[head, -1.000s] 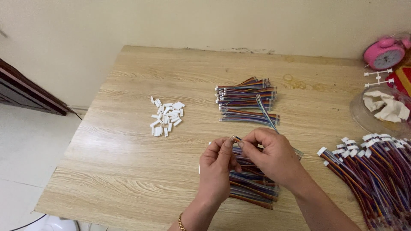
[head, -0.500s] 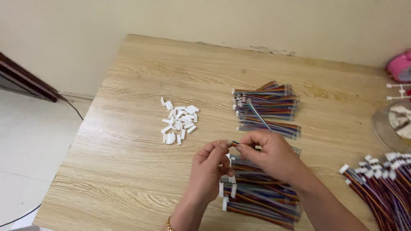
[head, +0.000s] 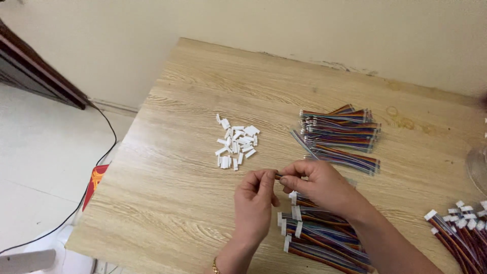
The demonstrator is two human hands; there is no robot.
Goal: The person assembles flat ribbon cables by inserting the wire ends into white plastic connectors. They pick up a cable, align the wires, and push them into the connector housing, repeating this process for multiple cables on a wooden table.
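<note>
Hands: left hand (head: 256, 203) and right hand (head: 319, 183) meet over the table, fingertips pinched together on a small piece (head: 278, 176) between them. It is too small to tell what it is.
Wires: a bunch of coloured wires with white ends (head: 317, 234) lies on the table right under the hands.
More wires: a second bunch (head: 340, 134) lies further back, with bare ends. A third bunch (head: 464, 233) sits at the right edge.
Plugs: a little heap of white plugs (head: 236, 146) lies left of the hands, apart from them.
Table: light wood (head: 203, 101) with wavy grain, pushed up against the wall.
Wall: pale cream (head: 304, 25), a bit scuffed where it meets the table.
Floor: white tiles (head: 40, 167), with a black cord (head: 109, 147) running across them.
Corner: a dark wood thing (head: 35, 76) stands at far left.
</note>
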